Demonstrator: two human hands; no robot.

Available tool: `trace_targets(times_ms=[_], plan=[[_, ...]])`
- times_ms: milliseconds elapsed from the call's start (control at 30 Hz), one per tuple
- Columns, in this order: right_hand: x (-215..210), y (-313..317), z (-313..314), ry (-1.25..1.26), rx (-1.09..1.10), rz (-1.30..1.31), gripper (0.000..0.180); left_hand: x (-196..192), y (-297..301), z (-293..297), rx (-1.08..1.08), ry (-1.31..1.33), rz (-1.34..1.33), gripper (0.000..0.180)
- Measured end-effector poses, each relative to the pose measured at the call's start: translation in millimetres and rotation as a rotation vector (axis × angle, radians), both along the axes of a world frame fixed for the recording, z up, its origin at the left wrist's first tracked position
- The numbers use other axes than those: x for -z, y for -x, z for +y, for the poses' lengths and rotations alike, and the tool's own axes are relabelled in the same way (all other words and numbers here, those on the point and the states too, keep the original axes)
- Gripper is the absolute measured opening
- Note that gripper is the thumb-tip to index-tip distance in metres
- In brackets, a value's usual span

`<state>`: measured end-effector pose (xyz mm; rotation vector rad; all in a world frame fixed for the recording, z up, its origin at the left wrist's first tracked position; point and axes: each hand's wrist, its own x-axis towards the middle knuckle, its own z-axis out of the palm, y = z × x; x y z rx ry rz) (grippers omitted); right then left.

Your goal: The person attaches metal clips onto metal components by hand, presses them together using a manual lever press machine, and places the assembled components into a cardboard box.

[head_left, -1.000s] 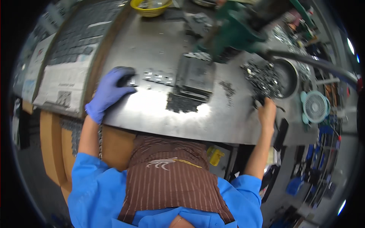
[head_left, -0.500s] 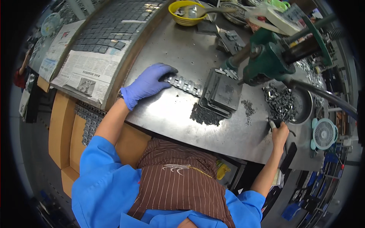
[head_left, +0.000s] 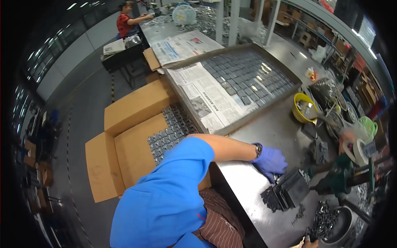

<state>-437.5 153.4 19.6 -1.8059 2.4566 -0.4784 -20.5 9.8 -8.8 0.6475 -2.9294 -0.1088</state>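
Note:
My left hand, in a purple glove, lies low over the steel bench with its fingers curled down beside a dark metal block. Under the fingertips a little of a metal strip shows; the glove hides the rest. Black crumbs are heaped at the block's near side. At the bottom edge my right hand is bare and mostly cut off, closed round a dark tool whose kind I cannot make out. Next to it is a pile of small metal pieces in a round pan.
A green press stands beyond the block. At the back are a yellow basket and a framed tray of flat dark pieces on newspaper. An open cardboard box with rows of metal strips sits left. Another person works far off.
My view has swung left, bringing the cardboard box and tray into full sight. My left hand has come closer to the block, now covering most of the strip. My right hand has slipped to the bottom edge.

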Motion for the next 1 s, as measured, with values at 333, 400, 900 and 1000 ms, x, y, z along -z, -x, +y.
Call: trace_targets(times_ms=[333,400,900,1000], plan=[[14,-10,-2,-0.028,-0.022,0.309,0.032,11,2,-12,0.05,0.093,0.026,0.048],[8,-20,1,-0.042,-0.038,0.302,0.032,10,1,-10,0.043,0.08,0.021,0.047],[35,4,26,-0.075,0.006,0.21,0.036,-2,-53,128,-0.338,0.109,0.331,0.044],[33,-10,24,-0.034,-0.019,0.106,0.035,17,-102,188,-0.553,0.003,0.369,0.046]])
